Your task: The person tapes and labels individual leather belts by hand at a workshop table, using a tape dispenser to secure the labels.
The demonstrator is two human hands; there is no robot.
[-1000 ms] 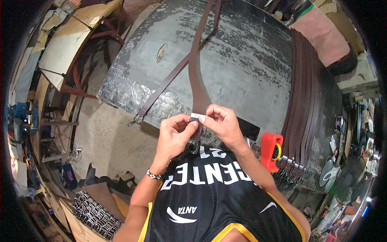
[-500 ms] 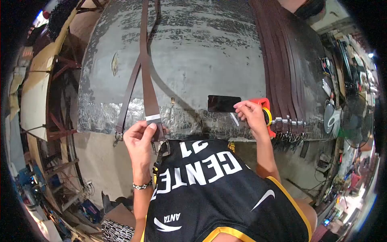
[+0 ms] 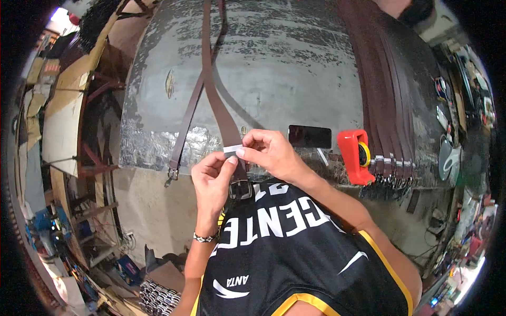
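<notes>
A brown leather belt (image 3: 215, 100) runs down the table toward me, its dark metal buckle (image 3: 241, 189) hanging at the front edge by my shirt. Around the strap just above the buckle sits a white band (image 3: 232, 149). My left hand (image 3: 211, 176) pinches the strap beside the band, thumb on top. From the other side my right hand (image 3: 274, 155) is closed at the band, its thumb pressing on the right end and its fingers curled by the strap's edge. Left of this strap lies a narrower length of belt (image 3: 188, 121) ending in a buckle (image 3: 173, 173).
A black phone (image 3: 310, 137) lies right of my hands, with a small white strip (image 3: 322, 157) below it. Beside them stands a red tape dispenser (image 3: 348, 158) with a yellow roll. Several brown belts (image 3: 382, 95), banded near their buckles, lie along the table's right side.
My right hand has moved left from beside the phone and tape dispenser to the white band on the belt. The left hand keeps its pinch; the view has shifted slightly.
</notes>
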